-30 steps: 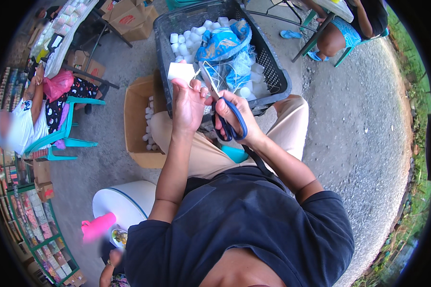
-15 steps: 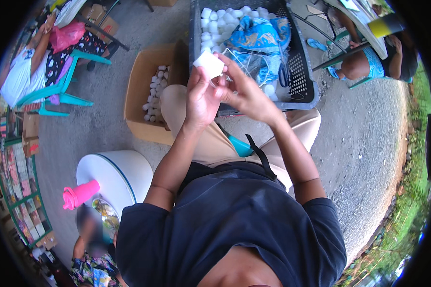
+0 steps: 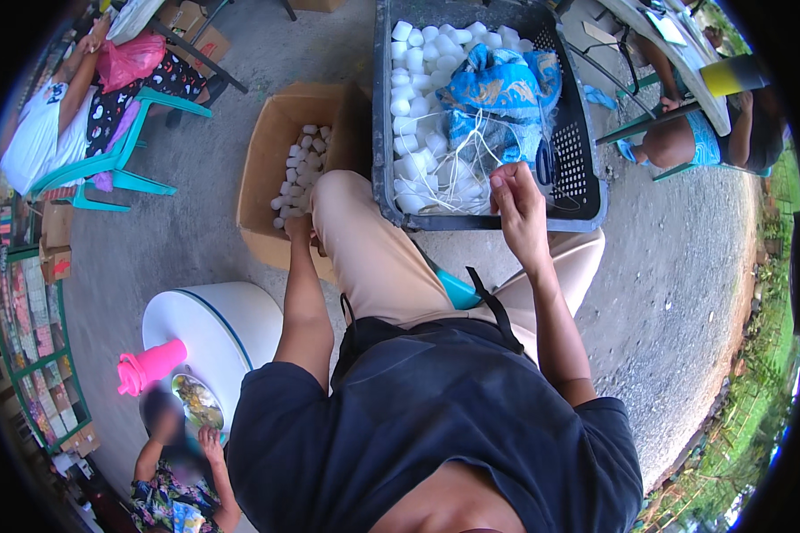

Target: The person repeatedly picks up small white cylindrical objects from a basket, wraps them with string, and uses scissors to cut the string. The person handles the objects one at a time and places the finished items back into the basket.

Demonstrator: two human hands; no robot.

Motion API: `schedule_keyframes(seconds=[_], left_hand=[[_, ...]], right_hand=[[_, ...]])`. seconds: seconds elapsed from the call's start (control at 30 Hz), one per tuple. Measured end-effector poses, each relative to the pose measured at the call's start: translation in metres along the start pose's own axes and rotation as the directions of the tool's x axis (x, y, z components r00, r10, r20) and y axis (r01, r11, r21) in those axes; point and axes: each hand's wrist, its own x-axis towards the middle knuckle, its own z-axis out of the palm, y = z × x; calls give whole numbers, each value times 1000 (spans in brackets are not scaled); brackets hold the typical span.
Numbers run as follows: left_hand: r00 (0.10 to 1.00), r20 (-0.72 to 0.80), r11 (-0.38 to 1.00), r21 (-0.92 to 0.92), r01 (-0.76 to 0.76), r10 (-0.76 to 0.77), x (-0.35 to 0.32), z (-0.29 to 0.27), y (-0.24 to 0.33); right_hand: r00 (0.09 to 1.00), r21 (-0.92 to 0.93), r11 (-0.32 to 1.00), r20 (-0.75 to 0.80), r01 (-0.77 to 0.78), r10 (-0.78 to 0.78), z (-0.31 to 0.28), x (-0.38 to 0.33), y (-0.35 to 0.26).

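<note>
White cylinders [image 3: 406, 125] loose in black crate [image 3: 382, 133] and carton [image 3: 262, 160]; look light, smooth; best pinched round the sides. Right hand [image 3: 516, 197] near string [image 3: 478, 135], fingers curled, grip unclear. Left hand [image 3: 300, 229] at carton's edge; can't tell its hold.

Plast. crate [image 3: 574, 133], matt cardbd box [image 3: 267, 155].

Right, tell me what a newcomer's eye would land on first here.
First, the bright blue patterned cloth lying among white pieces in the black crate at upper centre. Then the pink bottle on the white round stand at lower left. The left hand, at the open cardboard box, and right hand, by the crate's near edge, come next.
</note>
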Motion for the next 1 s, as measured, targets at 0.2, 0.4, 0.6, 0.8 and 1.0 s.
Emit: schedule_keyframes(seconds=[0.2,0.4,0.6,0.8,1.0], left_hand=[[933,-246,941,-148,-305,264,33,-38,106],[590,-74,462,-547,-698,804,-134,2,266],[88,452,25,143,-989,888,-204,84,320],[636,616,-519,771,-368,464,-188,158,302],[689,585,-446,800,-402,428,-196,161,300]], right_hand=[[989,118,988,-116,101,-87,-2,14,7],[994,244,970,-108,14,13,-30,20,7],[981,426,892,-170,155,-90,-46,47,-30],[944,-77,991,-306,107,-125,-63,144,12],[999,-734,679,-23,6,-33,-31,187,43]])
